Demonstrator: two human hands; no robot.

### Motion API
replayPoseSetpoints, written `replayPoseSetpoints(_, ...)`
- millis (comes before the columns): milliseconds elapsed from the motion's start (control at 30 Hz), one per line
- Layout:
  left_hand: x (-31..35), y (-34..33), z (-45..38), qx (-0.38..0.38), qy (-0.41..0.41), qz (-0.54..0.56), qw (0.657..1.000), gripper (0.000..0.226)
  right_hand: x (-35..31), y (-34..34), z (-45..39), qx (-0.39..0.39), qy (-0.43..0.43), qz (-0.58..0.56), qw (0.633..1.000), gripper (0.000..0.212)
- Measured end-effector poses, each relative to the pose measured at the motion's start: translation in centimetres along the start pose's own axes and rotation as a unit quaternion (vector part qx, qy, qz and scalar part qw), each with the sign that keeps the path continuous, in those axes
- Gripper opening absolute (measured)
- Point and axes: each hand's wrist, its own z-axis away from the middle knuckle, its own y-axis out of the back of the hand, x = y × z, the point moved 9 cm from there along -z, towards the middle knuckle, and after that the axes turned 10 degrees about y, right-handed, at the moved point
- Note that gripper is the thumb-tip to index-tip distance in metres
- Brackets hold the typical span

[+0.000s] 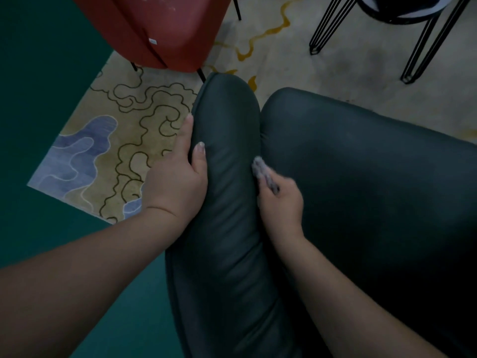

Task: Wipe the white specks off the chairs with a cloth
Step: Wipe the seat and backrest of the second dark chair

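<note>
Left hand gripping the dark green chair's backrest, thumb on top, fingers curling behind, right hand pinching a small grey cloth against the crease beside the seat, red chair standing beyond.

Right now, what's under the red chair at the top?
Under the red chair, thin black legs stand on the patterned rug. The seat hides the rest of the rug beneath it, and the dark green chair covers the foot of the nearest leg.
</note>
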Motion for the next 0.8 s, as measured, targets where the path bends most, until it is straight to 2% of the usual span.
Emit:
replayPoseSetpoints(100,0.0,0.3,0.0,0.016,-0.007,0.003,1.000,0.053,0.8,1.6,4.7,-0.028,-0.031,0.039,0.998,0.022)
replayPoseSetpoints(200,0.2,0.3,0.1,0.023,-0.002,-0.016,1.000,0.053,0.2,2.4,6.4,-0.093,-0.051,0.052,0.993,0.018)
replayPoseSetpoints(300,0.4,0.1,0.2,-0.014,0.010,-0.021,1.000,0.054,-1.2,3.1,7.1,-0.138,-0.063,0.075,0.986,0.019)
replayPoseSetpoints(433,0.5,0.2,0.5,-0.102,0.017,-0.015,0.994,0.057,-4.0,5.1,7.9,-0.112,-0.026,0.128,0.985,0.023)
replayPoseSetpoints(500,0.5,1.2,0.9,-0.124,0.014,-0.020,0.992,0.058,-5.5,5.5,7.8,-0.108,-0.008,0.148,0.983,0.026)
replayPoseSetpoints(800,-2.7,8.9,4.6,-0.096,-0.092,-0.168,0.977,0.059,-14.0,3.1,5.7,-0.049,0.065,0.211,0.974,0.028)
